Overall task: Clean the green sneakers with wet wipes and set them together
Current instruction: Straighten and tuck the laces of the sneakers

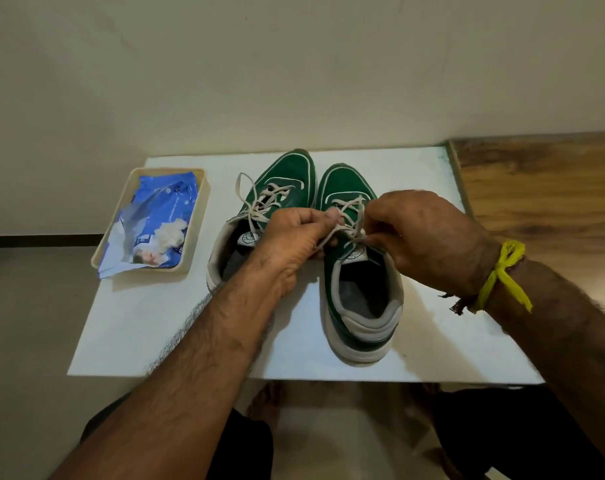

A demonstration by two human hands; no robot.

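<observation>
Between my two hands, I pinch the right sneaker's (354,271) laces (349,216). Left hand (294,240) fingers (332,214) and right hand (429,233) fingers each grip a strand; the left sneaker (283,188) sits beside them.

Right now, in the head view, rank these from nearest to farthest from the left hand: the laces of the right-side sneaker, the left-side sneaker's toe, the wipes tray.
From the left hand:
1. Laces of the right-side sneaker: pinched in its fingers, just to its right.
2. Left-side sneaker's toe: beyond the hand, toward the wall.
3. Wipes tray: far left on the white table, holding the blue wipes pack.
</observation>
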